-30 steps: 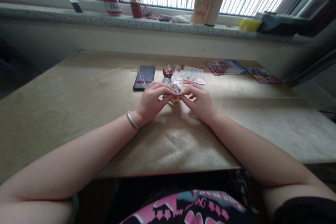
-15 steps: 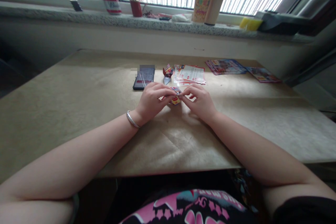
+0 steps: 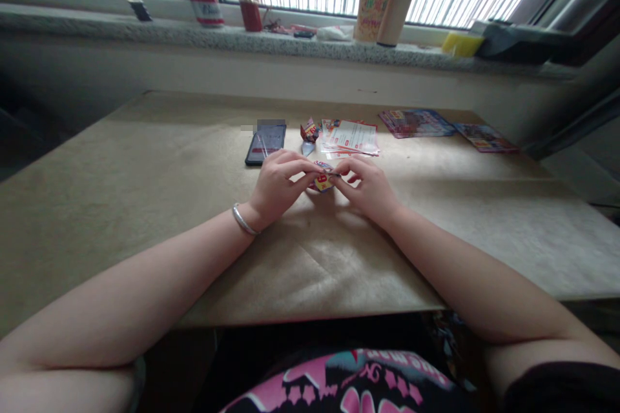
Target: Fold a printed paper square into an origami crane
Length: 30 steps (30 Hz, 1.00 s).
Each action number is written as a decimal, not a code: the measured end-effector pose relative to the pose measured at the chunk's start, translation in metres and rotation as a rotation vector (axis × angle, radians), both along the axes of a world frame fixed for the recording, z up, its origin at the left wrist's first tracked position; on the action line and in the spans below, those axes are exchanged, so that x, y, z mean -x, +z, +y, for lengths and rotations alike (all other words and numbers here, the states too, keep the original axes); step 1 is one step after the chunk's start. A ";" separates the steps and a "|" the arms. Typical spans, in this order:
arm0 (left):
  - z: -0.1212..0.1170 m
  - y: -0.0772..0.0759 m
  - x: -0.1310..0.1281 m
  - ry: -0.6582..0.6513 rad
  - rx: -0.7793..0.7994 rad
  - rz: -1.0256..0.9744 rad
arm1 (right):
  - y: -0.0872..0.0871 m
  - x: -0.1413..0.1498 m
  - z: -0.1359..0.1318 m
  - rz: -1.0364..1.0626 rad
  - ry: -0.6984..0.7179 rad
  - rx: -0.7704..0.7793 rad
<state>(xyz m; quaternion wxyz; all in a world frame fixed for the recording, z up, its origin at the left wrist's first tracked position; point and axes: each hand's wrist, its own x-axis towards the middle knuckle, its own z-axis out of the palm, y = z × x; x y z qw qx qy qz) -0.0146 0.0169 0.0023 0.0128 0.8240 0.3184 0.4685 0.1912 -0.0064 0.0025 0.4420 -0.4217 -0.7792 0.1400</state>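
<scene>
Left hand: we pinch a small folded piece of red-and-yellow printed paper (image 3: 323, 179) between the fingertips of our left hand (image 3: 278, 187), a silver bangle (image 3: 242, 220) on the wrist.
Right hand: our right hand (image 3: 369, 189) grips the same paper from the other side, its fingers curled.
Held paper: we hold it just above a tan paper-covered table (image 3: 145, 168), between our hands.
Nearby: we see a black smartphone (image 3: 266, 145) just beyond our left hand, a small folded paper shape (image 3: 309, 131) and a stack of white-and-red printed leaflets (image 3: 349, 138).
</scene>
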 end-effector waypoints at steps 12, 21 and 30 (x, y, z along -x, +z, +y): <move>-0.003 0.002 0.001 0.070 -0.039 0.004 | 0.002 0.000 0.001 0.008 -0.009 -0.065; -0.001 0.001 0.001 0.040 -0.029 -0.007 | 0.000 -0.004 0.003 0.009 0.011 -0.130; -0.001 0.001 0.001 0.005 -0.068 -0.010 | 0.003 0.001 -0.002 0.049 0.019 -0.122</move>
